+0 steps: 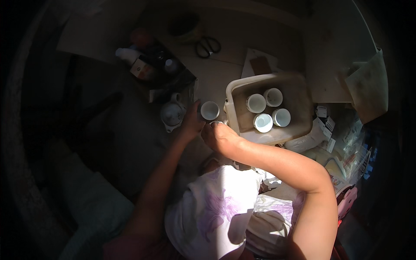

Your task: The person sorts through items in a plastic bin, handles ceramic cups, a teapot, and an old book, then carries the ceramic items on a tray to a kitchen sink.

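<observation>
My left hand [192,125] is in shadow at the left side of a white cup [210,110], its fingers beside the cup wall. Whether it grips that cup is hidden. Just below, my right hand [221,136] is closed around a second white cup [215,123], of which only a bit of rim shows above the knuckles. A white lidded teapot [173,114] stands to the left of my left hand. On the right, a pale plastic basin [231,112] holds several white cups [263,123], standing with their mouths up.
Black-handled scissors [208,47] lie at the back. A dark box [162,70] of small items is at the far left. Paper with a dark red patch [260,66] lies behind the basin. Plastic bags [305,139] crowd the right side. A white cloth with purple flowers [217,208] covers my lap.
</observation>
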Available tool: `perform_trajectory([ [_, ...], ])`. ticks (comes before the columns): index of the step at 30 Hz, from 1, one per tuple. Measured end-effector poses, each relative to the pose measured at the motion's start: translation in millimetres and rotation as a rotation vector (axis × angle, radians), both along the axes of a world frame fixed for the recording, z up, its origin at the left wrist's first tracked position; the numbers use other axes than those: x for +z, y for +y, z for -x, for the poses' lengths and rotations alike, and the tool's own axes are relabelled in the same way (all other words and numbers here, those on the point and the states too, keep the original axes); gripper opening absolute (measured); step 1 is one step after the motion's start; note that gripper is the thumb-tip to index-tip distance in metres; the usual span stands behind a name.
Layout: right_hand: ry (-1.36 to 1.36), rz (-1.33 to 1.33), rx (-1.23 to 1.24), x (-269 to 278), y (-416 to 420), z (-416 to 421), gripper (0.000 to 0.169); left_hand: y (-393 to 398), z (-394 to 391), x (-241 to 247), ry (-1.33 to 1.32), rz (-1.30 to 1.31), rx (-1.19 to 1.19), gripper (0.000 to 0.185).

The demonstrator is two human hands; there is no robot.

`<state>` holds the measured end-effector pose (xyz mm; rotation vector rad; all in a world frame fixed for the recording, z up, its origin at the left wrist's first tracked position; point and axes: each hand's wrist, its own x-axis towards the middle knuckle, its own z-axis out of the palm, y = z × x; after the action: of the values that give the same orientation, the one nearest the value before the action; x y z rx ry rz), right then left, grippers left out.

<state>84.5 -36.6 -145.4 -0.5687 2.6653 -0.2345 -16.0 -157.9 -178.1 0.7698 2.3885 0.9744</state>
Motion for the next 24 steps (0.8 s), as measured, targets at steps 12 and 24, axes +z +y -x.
perform_trajectory([
  [12, 0.005, -0.529, 0.013, -13, -27, 3, 0.051, 4, 8, -31, -0.153, -0.247, -0.078, 0.075],
  [24, -0.071, 0.350, -0.313, 156, 55, 12, 0.058, 7, 1, -34, -0.243, -0.586, 0.367, 0.075],
])
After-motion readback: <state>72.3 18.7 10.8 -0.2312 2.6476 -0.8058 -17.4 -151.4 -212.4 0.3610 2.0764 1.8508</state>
